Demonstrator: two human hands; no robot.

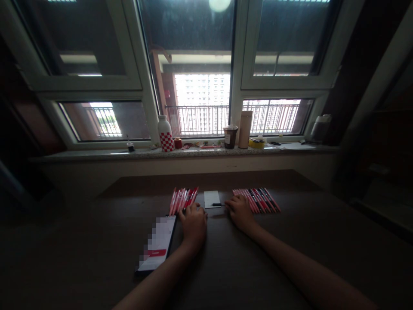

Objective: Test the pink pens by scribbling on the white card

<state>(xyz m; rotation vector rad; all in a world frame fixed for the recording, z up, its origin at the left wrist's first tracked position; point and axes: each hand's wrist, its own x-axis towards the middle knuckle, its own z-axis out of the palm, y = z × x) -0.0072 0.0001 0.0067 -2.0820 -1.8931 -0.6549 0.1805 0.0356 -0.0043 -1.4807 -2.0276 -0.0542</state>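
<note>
My left hand point(194, 224) rests on the dark table, fingers slightly curled and apart. Its fingertips are at the near ends of a row of pink, red and dark pens point(181, 200); whether they touch cannot be made out. In my right hand point(240, 214) is a thin black pen point(217, 204), pinched at one end. The pen's other end points left, over a small white sheet of paper point(211, 195). Just beyond my right hand lies a second row of pink, red and black pens point(262, 200), side by side.
A phone point(161, 241) with a lit screen lies left of my left forearm. On the windowsill point(138, 154) beyond the table point(213, 275) stand a red-checkered white bottle point(166, 134), a plastic drink cup point(230, 137), a tan tumbler point(245, 130) and yellow tape point(256, 143).
</note>
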